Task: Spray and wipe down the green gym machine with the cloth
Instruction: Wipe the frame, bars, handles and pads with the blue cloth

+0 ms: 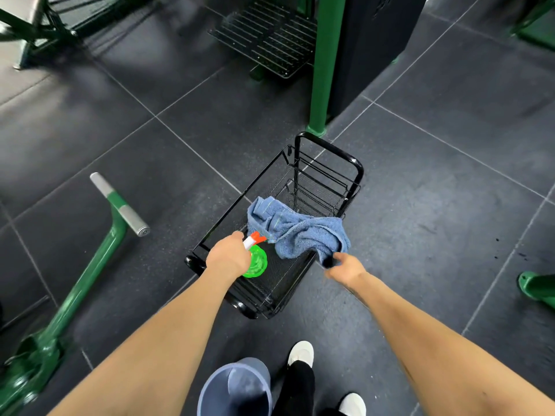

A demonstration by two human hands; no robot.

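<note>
My left hand (pixel 229 256) grips the neck of a bright green spray bottle (pixel 256 262) with a white and orange trigger head, over a black wire cart (pixel 330 187). My right hand (pixel 345 267) pinches a corner of a crumpled blue cloth (pixel 300 232) that drapes across the cart's right rim. The green gym machine shows as an upright green post (pixel 322 64) just beyond the cart, beside a black weight-stack cover (pixel 372 46).
A green lever arm with silver roller ends (pixel 117 205) slants across the floor at left. A grey-blue bucket (pixel 237 388) stands by my feet. A black ridged foot plate (pixel 267 34) lies beyond the cart. A green foot (pixel 537 288) sits at the right edge. The floor is dark tile.
</note>
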